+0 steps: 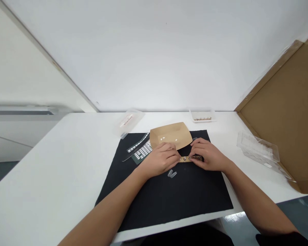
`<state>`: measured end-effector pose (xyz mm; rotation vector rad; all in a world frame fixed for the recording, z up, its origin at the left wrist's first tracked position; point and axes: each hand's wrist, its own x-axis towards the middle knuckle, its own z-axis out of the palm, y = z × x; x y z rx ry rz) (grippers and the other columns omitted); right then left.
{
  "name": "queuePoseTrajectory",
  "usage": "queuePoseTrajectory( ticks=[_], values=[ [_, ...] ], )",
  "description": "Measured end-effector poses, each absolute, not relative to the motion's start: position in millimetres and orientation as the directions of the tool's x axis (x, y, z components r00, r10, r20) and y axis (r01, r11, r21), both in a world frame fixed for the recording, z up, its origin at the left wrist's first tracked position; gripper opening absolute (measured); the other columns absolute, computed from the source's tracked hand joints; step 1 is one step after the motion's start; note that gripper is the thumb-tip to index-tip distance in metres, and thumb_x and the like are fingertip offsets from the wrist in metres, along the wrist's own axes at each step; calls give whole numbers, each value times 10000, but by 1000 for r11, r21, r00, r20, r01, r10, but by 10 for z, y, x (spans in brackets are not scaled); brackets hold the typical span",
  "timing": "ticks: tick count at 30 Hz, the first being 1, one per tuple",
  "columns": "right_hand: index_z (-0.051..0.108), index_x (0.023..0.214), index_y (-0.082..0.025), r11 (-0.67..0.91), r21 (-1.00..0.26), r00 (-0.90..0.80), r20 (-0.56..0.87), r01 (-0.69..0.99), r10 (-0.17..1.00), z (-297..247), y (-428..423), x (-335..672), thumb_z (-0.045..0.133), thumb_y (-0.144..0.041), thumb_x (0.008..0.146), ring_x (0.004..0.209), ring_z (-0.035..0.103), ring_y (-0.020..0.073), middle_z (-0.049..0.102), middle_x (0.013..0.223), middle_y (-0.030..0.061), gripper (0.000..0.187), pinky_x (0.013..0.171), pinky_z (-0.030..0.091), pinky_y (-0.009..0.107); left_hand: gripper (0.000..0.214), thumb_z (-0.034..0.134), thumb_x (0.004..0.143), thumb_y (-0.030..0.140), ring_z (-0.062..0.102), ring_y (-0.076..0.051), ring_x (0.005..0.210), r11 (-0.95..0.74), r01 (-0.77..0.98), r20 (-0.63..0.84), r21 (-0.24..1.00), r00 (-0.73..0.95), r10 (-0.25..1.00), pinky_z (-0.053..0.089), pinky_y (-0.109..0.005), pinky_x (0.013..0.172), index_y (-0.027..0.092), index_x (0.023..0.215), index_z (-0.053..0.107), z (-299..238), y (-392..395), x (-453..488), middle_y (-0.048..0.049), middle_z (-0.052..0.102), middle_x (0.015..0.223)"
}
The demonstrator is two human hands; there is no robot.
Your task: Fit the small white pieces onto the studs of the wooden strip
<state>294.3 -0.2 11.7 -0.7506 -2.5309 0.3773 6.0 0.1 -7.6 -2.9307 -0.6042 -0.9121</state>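
Just nearside of the kraft-paper tray (181, 131): studded tan strip (184, 159), partly covered by fingers | left hand (162, 158): fingertips pinching its left end, thumb indistinct | right hand (207, 155): fingertips narrow over it, cannot tell what they grip | left of tray: white-oval sheet (143, 151), partly overlapped.

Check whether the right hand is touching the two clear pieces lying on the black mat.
Apart. The head view shows bare black mat between the right hand and the two clear pieces, which lie off to its left.
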Motion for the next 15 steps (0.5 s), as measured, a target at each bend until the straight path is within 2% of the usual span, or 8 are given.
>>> queuePoseTrajectory(
  ticks=[7, 15],
  values=[
    [722, 1013, -252, 812, -377, -737, 360, 446, 572, 123, -5, 2948, 731, -186, 938, 1125, 645, 286, 741, 964, 56, 101, 1019, 574, 498, 93, 649, 1052, 212, 659, -241, 1082, -923, 373, 559, 90, 748, 357, 509, -384, 979, 177, 1111, 712, -82, -2, 66, -53, 801, 1024],
    [730, 1006, -246, 802, -378, -721, 366, 463, 589, 56, 12, 2945, 737, -226, 985, 1155, 636, 284, 739, 988, 65, 30, 1002, 586, 482, 98, 650, 1049, 201, 653, -244, 1089, -929, 362, 554, 72, 760, 339, 501, -386, 973, 193, 1100, 734, -76, 4, 51, -61, 807, 1033]
  ],
)
